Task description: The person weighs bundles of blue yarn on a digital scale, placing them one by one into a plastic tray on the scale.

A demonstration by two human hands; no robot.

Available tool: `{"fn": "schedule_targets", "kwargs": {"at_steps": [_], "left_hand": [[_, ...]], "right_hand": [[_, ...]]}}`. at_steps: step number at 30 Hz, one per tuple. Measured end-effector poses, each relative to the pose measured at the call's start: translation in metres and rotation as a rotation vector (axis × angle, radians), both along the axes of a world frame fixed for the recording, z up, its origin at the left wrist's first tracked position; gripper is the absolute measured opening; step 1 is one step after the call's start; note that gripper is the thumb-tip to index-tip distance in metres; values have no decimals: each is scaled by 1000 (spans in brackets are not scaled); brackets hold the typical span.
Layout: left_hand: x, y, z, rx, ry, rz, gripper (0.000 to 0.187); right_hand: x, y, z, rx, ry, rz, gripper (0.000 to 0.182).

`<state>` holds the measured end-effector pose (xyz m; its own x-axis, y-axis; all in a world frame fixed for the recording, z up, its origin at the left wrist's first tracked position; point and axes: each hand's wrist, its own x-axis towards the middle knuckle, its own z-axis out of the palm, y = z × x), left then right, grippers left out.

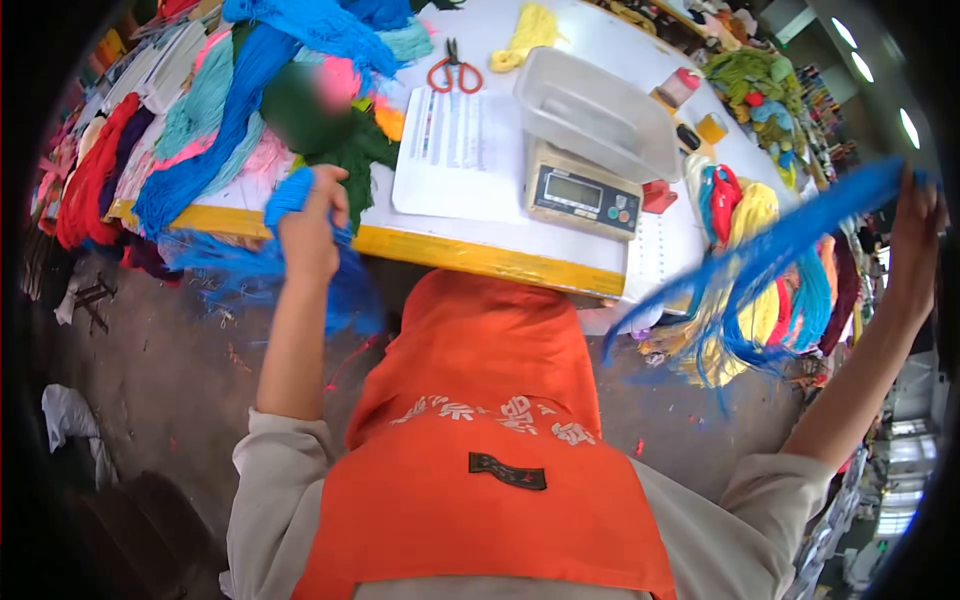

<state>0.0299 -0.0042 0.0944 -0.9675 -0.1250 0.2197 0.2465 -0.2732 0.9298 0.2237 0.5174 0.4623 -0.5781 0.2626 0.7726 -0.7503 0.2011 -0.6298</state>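
Note:
My left hand [316,220] is closed around a bundle of blue yarn [288,198] at the table's front edge, and loose strands hang below it. Far out to the right, my raised right hand [915,235] grips the end of another length of blue yarn [800,235]. Its strands stretch down and left, blurred by motion, in front of hanging skeins. Close to my left hand, dark green yarn [365,180] lies on the table, partly blurred. A large blue skein [235,110] drapes over the table behind that hand.
On the white table [450,235] are a digital scale [580,195] with a clear plastic bin [600,110], a printed sheet [455,150], red-handled scissors [455,75] and a yellow skein [530,35]. Red skeins [95,180] hang at left, yellow ones [755,215] at right.

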Motion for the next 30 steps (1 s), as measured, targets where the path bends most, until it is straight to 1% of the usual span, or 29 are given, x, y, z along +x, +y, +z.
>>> {"fn": "schedule_targets", "kwargs": {"at_steps": [2, 3, 4, 6, 7, 10, 11, 12, 13, 14, 15, 16, 17, 18, 20, 21, 23, 24, 25, 26, 27, 28, 29, 30], "left_hand": [[-5, 21, -31, -267, -231, -43, 22], [-13, 29, -61, -434, -103, -8, 24], [-19, 33, -79, -600, 26, 31, 26], [-8, 38, -60, -680, 80, 0, 28], [-12, 36, -66, -744, 104, 7, 27], [-13, 32, -62, -765, 159, 17, 26], [-14, 32, -63, -768, 164, 15, 26], [-15, 32, -66, -749, 131, 17, 26], [-16, 33, -66, -730, 96, 19, 26], [-16, 33, -65, -730, 96, 16, 26], [-15, 34, -63, -696, 82, 5, 26], [-13, 33, -62, -661, 67, -3, 26], [-12, 32, -62, -659, 64, -2, 26], [-12, 31, -61, -639, 22, -40, 26], [-13, 30, -61, -616, -19, -75, 26], [-13, 29, -61, -606, -22, -80, 27], [-13, 30, -62, -595, -26, -87, 27], [-12, 30, -62, -569, -8, -87, 27], [-10, 32, -61, -546, 10, -91, 28], [-6, 33, -57, -554, 11, -101, 28], [-1, 34, -52, -403, -88, -129, 26], [5, 35, -43, -251, -185, -153, 25], [18, 41, -28, -200, -182, -202, 23], [38, 49, -11, -148, -185, -250, 22]], "right_hand": [[-39, -16, 38, 128, 137, 34, 13], [-56, -23, 54, 173, 196, 48, 14], [-74, -30, 65, 206, 235, 67, 16], [-88, -27, 72, 210, 262, 36, 16], [-104, -26, 76, 211, 272, 9, 17], [-151, -28, 85, 210, 301, -76, 20], [-158, -40, 83, 209, 308, -103, 21], [-168, -50, 69, 214, 227, -45, 25], [-179, -60, 44, 219, 145, 14, 29], [-208, -13, 23, 317, -13, 105, 28], [-237, 34, -3, 415, -174, 197, 31], [-216, -26, -59, 868, -276, -391, 41], [-231, -14, -107, 819, -456, -196, 41], [-213, -37, -149, 781, -632, -95, 40], [-197, -63, -234, 1357, -516, -608, 23], [-176, -77, -254, 1391, -470, -612, 20], [-145, -81, -290, 1297, -552, -632, 18], [-129, -88, -295, 1233, -441, -626, 21], [-114, -96, -302, 1164, -335, -622, 27], [-101, -101, -307, 1111, -332, -640, 41], [-89, -106, -312, 1104, -339, -645, 41], [-79, -111, -316, 974, -333, -652, 42], [-71, -117, -319, 846, -321, -657, 43], [-59, -130, -319, 711, -371, -588, 33]]}}
